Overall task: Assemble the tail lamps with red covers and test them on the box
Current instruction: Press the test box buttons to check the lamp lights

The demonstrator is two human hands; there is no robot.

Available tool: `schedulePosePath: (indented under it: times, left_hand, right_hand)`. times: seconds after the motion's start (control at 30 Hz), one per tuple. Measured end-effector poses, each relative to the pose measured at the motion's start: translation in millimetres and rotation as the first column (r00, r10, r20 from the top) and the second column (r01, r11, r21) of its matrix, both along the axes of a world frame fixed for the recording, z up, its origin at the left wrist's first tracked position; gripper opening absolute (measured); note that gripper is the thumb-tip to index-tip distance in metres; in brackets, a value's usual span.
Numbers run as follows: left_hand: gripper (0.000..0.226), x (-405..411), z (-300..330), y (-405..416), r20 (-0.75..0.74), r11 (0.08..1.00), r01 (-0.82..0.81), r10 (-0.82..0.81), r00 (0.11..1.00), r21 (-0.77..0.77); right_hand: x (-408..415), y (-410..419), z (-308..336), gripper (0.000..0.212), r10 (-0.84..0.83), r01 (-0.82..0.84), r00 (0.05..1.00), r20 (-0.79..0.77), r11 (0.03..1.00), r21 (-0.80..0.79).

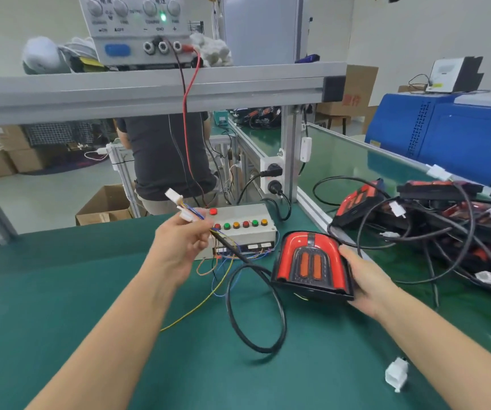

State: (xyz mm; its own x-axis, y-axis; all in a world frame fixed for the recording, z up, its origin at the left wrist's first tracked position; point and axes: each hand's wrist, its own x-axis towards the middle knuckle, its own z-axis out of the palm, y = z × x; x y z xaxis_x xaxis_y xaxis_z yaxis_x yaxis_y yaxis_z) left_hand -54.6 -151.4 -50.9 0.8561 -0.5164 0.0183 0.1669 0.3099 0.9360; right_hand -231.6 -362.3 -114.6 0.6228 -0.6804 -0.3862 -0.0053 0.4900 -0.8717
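Note:
My right hand (365, 279) grips the right edge of a tail lamp (310, 263) with a glossy red cover, tilted up off the green mat. Its black cable (268, 291) loops over the mat and runs up to my left hand (183, 236). That hand pinches the cable's end, where coloured wires fan out to white connectors (176, 199) raised above the fingers. Right behind my left hand stands the grey test box (244, 229) with a row of red, green and orange buttons. Thin loose wires trail from the box's front.
A pile of tail lamps and black cables (433, 220) lies at the right. A loose white connector (396, 374) lies near the front right. A power supply (141, 28) sits on the aluminium shelf above, its red and black leads hanging down. A person stands behind the bench.

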Motion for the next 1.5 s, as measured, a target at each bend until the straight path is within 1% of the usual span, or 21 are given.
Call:
schedulePosePath:
  times: [0.1, 0.17, 0.2, 0.23, 0.27, 0.3, 0.37, 0.43, 0.5, 0.63, 0.77, 0.83, 0.93, 1.0, 1.1, 1.17, 1.2, 1.3, 1.33, 1.37, 1.5]
  left_hand:
    - [0.019, -4.5, -6.8, 14.7, 0.140, 1.000, 0.011, -0.010, 0.990, -0.001]
    - [0.019, -8.8, -14.6, 20.3, 0.231, 0.999, -0.029, 0.021, 0.973, 0.030]
    - [0.019, -11.2, -17.7, 21.7, 0.286, 0.997, -0.061, 0.044, 0.957, 0.052]
    - [0.019, -13.7, -20.3, 22.0, 0.335, 0.993, -0.092, 0.063, 0.940, 0.071]
    - [0.019, -16.2, -22.5, 21.2, 0.374, 0.990, -0.118, 0.079, 0.924, 0.082]
    - [0.018, -19.3, -23.8, 19.1, 0.407, 0.986, -0.139, 0.091, 0.909, 0.088]
    - [0.021, -26.9, -24.9, 12.9, 0.451, 0.984, -0.155, 0.100, 0.887, 0.087]
    - [0.024, -35.8, -23.9, 7.0, 0.458, 0.989, -0.134, 0.094, 0.884, 0.055]
    - [0.029, -43.2, -22.0, 4.9, 0.459, 0.994, -0.106, 0.083, 0.885, 0.024]
    - [0.043, -47.2, -21.1, 8.2, 0.515, 0.995, -0.006, -0.045, 0.856, 0.096]
    - [0.045, -46.4, -16.6, 12.6, 0.494, 0.981, 0.161, -0.195, 0.848, 0.112]
    - [0.032, -44.3, -7.6, 12.2, 0.411, 0.969, 0.227, -0.248, 0.877, 0.100]
    - [0.024, -39.2, 2.5, 9.1, 0.264, 0.962, 0.250, -0.272, 0.925, 0.113]
    - [0.023, -34.1, 7.9, 5.2, 0.196, 0.957, 0.251, -0.277, 0.941, 0.144]
    - [0.007, -21.3, 15.1, -5.3, -0.032, 0.976, 0.204, -0.202, 0.979, 0.077]
    - [0.011, -11.5, 15.8, -9.7, -0.193, 0.994, 0.106, -0.097, 0.976, 0.037]
    - [0.013, -6.5, 14.2, -10.2, -0.243, 0.999, 0.045, -0.038, 0.969, 0.023]
    - [0.010, 1.5, 8.4, -3.6, -0.318, 0.997, -0.054, 0.034, 0.948, -0.057]
    - [0.009, 3.2, 6.1, -1.1, -0.315, 0.995, -0.051, 0.020, 0.949, -0.089]
    - [0.008, 3.9, 3.8, 1.1, -0.293, 0.994, -0.030, -0.002, 0.956, -0.107]
    - [0.017, -1.3, 1.0, -1.9, -0.145, 0.989, 0.092, -0.109, 0.983, -0.115]
  right_hand:
    - [12.9, -3.7, -3.1, 0.028, -0.004, -0.009, 0.994, -0.106, 0.992, -0.125]
    - [16.9, -8.5, -1.5, 0.037, -0.063, -0.067, 0.952, -0.301, 0.912, -0.404]
    - [18.6, -9.8, 2.0, 0.037, -0.138, -0.137, 0.909, -0.394, 0.793, -0.593]
    - [19.1, -6.4, 9.2, 0.028, -0.227, -0.199, 0.882, -0.414, 0.616, -0.762]
    - [19.5, 1.9, 18.0, 0.014, -0.256, -0.197, 0.904, -0.344, 0.465, -0.863]
    - [19.7, 14.8, 28.3, 0.012, -0.205, -0.165, 0.945, -0.253, 0.369, -0.915]
    - [22.6, 45.7, 44.9, 0.018, 0.062, -0.125, 0.992, -0.111, 0.320, -0.939]
    - [29.0, 78.2, 54.4, 0.021, 0.324, -0.211, 0.939, -0.115, 0.278, -0.937]
    - [36.7, 99.6, 55.9, 0.024, 0.433, -0.240, 0.894, -0.113, 0.249, -0.938]
    - [45.9, 107.3, 50.9, 0.028, 0.385, -0.157, 0.923, -0.009, 0.354, -0.922]
    - [47.2, 104.3, 50.6, 0.024, 0.311, -0.067, 0.949, 0.050, 0.354, -0.933]
    - [46.9, 103.3, 53.7, 0.011, 0.227, -0.006, 0.972, 0.054, 0.255, -0.967]
    - [45.4, 105.6, 55.8, 0.007, 0.151, 0.021, 0.988, 0.017, -0.027, -0.999]
    - [42.5, 104.5, 56.7, 0.010, 0.163, 0.064, 0.985, 0.050, -0.084, -0.994]
    - [37.3, 100.3, 55.0, 0.006, 0.268, 0.118, 0.958, 0.104, -0.034, -0.992]
    - [34.2, 99.1, 51.2, 0.007, 0.328, 0.115, 0.938, 0.115, 0.020, -0.993]
    - [32.7, 97.9, 49.9, 0.009, 0.343, 0.105, 0.930, 0.136, 0.107, -0.989]
    - [27.8, 88.0, 54.4, 0.010, 0.369, 0.052, 0.877, 0.308, 0.565, -0.823]
    - [26.1, 82.3, 56.2, 0.012, 0.374, 0.024, 0.849, 0.373, 0.678, -0.735]
    - [24.5, 77.9, 57.8, 0.014, 0.380, 0.000, 0.831, 0.407, 0.731, -0.682]
    - [27.9, 79.6, 58.6, 0.024, 0.460, -0.104, 0.825, 0.329, 0.694, -0.712]
